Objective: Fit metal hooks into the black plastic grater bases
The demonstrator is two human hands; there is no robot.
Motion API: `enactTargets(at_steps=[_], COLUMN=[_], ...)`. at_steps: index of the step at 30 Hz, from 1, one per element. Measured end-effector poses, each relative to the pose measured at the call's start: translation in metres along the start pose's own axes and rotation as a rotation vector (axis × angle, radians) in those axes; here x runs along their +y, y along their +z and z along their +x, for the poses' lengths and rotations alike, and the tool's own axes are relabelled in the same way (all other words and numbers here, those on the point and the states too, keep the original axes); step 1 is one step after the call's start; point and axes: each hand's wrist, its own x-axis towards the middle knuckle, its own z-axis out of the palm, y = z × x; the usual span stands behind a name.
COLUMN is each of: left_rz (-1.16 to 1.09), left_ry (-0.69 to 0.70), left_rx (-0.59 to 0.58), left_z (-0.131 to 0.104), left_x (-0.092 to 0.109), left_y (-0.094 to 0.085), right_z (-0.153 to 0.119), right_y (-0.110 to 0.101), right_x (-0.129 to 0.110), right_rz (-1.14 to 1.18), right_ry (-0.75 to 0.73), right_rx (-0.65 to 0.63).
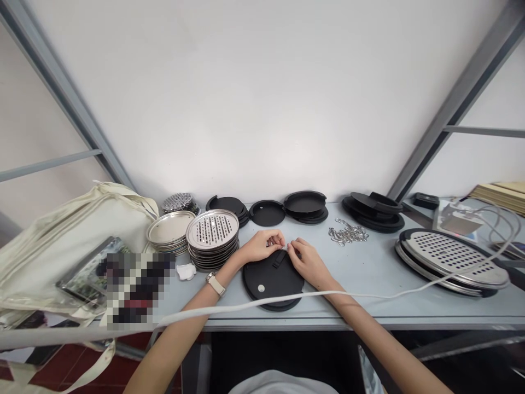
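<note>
In front of me a round black disc (274, 282) lies on the table, with a pale round dot near its lower left. A short black strap (279, 259) rests on its upper part. My left hand (263, 245) pinches at a small silvery piece (284, 248) above the strap. From the other side, the fingertips of my right hand (307, 262) are closed on the same piece; its exact kind is too small to make out. The right palm is over the disc's upper right edge. A pile of small metal hooks (348, 234) sits right of my hands.
Left stand a stack of round grater plates (212, 230), plain metal discs (170, 227) and a crumpled white scrap (186, 271). Black round parts (305, 203) line the wall. Handled graters (453, 260) lie right. A white cable (348, 295) crosses before me; a cream bag (61, 246) is far left.
</note>
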Motion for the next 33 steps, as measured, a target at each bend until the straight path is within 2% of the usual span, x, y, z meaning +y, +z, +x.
enactTargets(at_steps=[10,21,26,33], left_rz=[0.122,0.083,0.035,0.105], left_ry=[-0.028,0.011,0.004,0.027], left_rx=[-0.022,-0.013,-0.034,0.01], left_z=[0.0002,0.0,-0.0009,-0.0034], left_x=[0.0064,0.0028,-0.0003,0.0021], left_y=[-0.0043,-0.0027,-0.0015,0.0051], right_z=[0.0001,-0.0013,-0.0023,-0.0014], right_y=[0.0007,0.0004,0.0013,0.0012], right_x=[0.0018,-0.0014,-0.0002,0.0018], right_rz=[-0.032,-0.091,-0.042,-0.007], right_ry=[-0.021,0.001,-0.009,0.072], right_rx=[0.0,0.016,-0.038,-0.054])
